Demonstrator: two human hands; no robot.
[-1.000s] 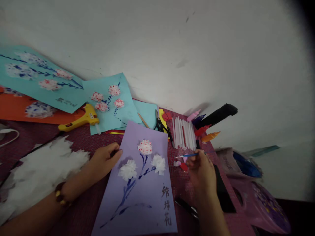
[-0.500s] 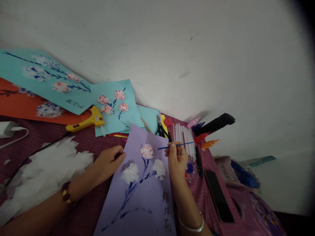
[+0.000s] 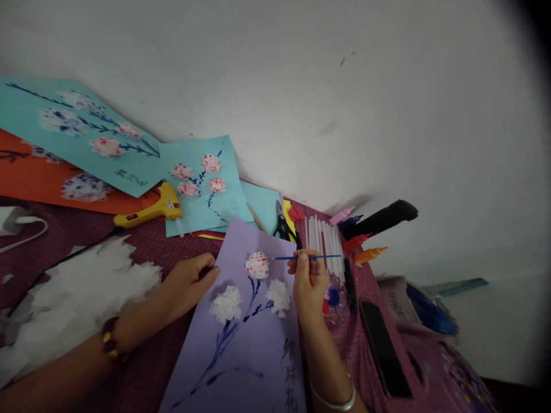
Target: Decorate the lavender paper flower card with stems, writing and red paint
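Observation:
My right hand [image 3: 310, 281] grips a thin blue paintbrush [image 3: 284, 258] between thumb and fingers. The brush tip meets the right side of a white paper flower dotted with red [image 3: 257, 265]. That flower sits near the top of a purple sheet of paper [image 3: 253, 344], which bears painted blue stems and dark writing. Two plain white flowers are lower down: one on the left [image 3: 225, 304], one on the right [image 3: 278, 297]. My left hand [image 3: 189, 282] has its fingers curled, with thumb and fingertips holding the sheet's upper left edge.
A pile of white paper pieces [image 3: 86, 304] lies at left, below a yellow glue gun [image 3: 150, 213]. Finished flower pictures lean at the back, one on turquoise paper [image 3: 232, 201]. Scissors [image 3: 284, 226], glue sticks [image 3: 333, 246], paint bottles [image 3: 370, 254] and a phone [image 3: 385, 350] lie to the right.
The brush has tilted closer to level, and its tip has shifted slightly on the red-dotted flower. The camera view has moved a little; my left hand stays at the sheet's edge.

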